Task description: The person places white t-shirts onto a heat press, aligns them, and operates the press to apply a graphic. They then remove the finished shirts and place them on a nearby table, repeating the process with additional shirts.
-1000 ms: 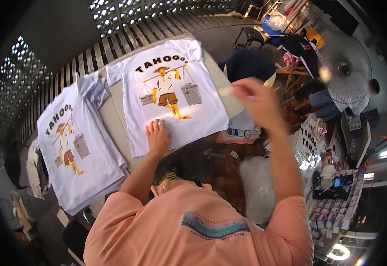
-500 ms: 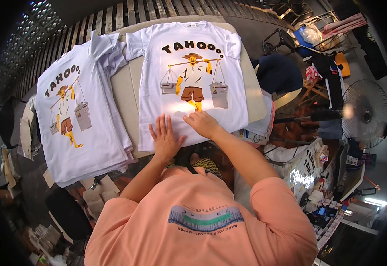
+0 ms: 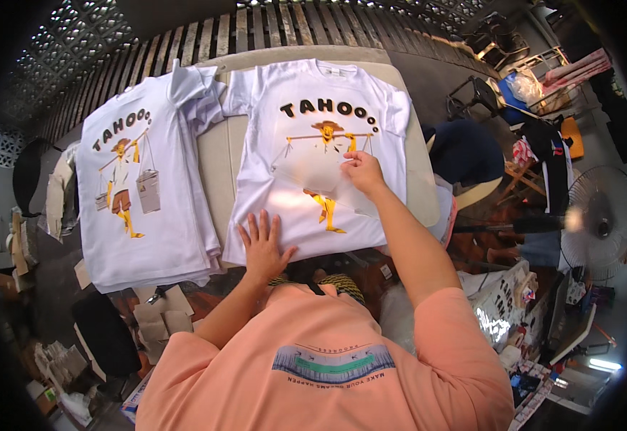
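A white T-shirt (image 3: pixel 259 161) lies face up on the table (image 3: pixel 215 165), printed with black lettering and a figure in a straw hat carrying buckets on a pole. My left hand (image 3: pixel 263 248) rests flat on the shirt's lower left, fingers spread. Pinched in my right hand (image 3: pixel 365 174) is the edge of a clear film (image 3: pixel 306 172). The film is curled back over the middle of the print, partly lifted and partly hiding the figure's torso and buckets. Below it, the yellow legs show uncovered.
Several white shirts (image 3: pixel 177 208) with the same print are stacked at the left. A dark navy cloth item (image 3: pixel 466 154) is right of the table. Farther right is a standing fan (image 3: pixel 601 208). A slatted wooden surface (image 3: pixel 234 32) lies beyond the table.
My right hand has moved up and away from the shirt's lower part, pulling the film's lower edge up over the print. My left hand stays pressed on the shirt. The view has shifted slightly.
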Available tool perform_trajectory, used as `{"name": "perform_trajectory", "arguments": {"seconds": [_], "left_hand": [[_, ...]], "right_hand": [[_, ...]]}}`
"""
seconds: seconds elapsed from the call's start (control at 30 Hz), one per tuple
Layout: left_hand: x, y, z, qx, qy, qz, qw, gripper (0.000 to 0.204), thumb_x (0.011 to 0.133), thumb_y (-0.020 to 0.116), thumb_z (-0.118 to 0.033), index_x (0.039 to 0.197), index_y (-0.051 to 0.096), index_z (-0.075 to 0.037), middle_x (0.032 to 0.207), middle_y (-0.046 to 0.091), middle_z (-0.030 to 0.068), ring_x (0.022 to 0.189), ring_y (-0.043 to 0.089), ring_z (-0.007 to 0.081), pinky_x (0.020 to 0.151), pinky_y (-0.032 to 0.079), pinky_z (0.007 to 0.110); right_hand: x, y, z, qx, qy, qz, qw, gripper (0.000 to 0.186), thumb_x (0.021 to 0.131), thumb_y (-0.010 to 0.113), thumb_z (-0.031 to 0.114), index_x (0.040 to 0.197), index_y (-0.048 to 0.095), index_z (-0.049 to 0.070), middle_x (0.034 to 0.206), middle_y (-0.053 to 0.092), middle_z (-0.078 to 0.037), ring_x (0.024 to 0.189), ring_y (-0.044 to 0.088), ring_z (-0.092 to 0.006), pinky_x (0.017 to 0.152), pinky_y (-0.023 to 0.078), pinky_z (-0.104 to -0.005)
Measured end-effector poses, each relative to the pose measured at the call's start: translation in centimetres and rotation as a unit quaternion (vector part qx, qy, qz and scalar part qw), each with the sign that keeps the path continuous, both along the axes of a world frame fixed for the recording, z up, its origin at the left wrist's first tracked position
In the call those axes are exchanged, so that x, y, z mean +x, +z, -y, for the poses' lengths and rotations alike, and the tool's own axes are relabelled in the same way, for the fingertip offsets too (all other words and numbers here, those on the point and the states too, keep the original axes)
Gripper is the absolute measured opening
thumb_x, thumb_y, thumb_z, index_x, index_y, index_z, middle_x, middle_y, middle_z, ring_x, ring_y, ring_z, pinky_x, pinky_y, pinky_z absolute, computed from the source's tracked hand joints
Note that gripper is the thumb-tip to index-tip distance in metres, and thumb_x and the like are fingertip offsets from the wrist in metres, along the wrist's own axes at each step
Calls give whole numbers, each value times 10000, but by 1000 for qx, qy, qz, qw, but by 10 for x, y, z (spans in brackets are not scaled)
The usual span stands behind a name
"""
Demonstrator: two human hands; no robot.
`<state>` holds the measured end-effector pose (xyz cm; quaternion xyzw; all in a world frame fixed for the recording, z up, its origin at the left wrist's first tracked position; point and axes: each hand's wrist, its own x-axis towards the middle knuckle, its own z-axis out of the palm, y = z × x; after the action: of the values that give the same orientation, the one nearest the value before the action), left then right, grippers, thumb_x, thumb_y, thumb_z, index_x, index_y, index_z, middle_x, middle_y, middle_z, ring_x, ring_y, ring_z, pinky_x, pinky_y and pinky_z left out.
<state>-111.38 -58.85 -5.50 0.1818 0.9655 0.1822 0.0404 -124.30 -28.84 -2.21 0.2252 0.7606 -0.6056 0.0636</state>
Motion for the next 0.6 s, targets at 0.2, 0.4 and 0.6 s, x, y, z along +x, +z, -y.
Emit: {"name": "perform_trajectory", "arguments": {"seconds": [0.2, 0.4, 0.6], "left_hand": [[-15, 15, -12, 8, -21, 12, 1000, 713, 849, 642, -430, 1426, 427, -72, 1514, 326, 189, 1448, 196, 398, 1154, 71, 616], [-65, 11, -44, 33, -195, -35, 980, 624, 890, 587, -344, 1435, 425, -86, 1502, 380, 123, 1443, 254, 314, 1184, 133, 534], [-53, 1, -41, -18, -189, -26, 981, 637, 926, 516, -408, 1474, 384, -112, 1550, 329, 99, 1467, 217, 295, 1201, 96, 533]], "right_hand": [[-15, -4, 6, 132, 141, -36, 981, 244, 834, 687, 95, 1067, 675, 23, 825, 703, -63, 711, 662, -156, 690, 529, -291], [-17, 13, 19, 195, 142, -34, 970, 192, 818, 723, 121, 998, 735, 56, 867, 736, -91, 759, 692, -182, 737, 539, -307], [-36, 3, 14, 163, 129, 11, 978, 131, 817, 730, 125, 931, 753, 67, 859, 735, -113, 776, 699, -211, 737, 539, -316]]}}
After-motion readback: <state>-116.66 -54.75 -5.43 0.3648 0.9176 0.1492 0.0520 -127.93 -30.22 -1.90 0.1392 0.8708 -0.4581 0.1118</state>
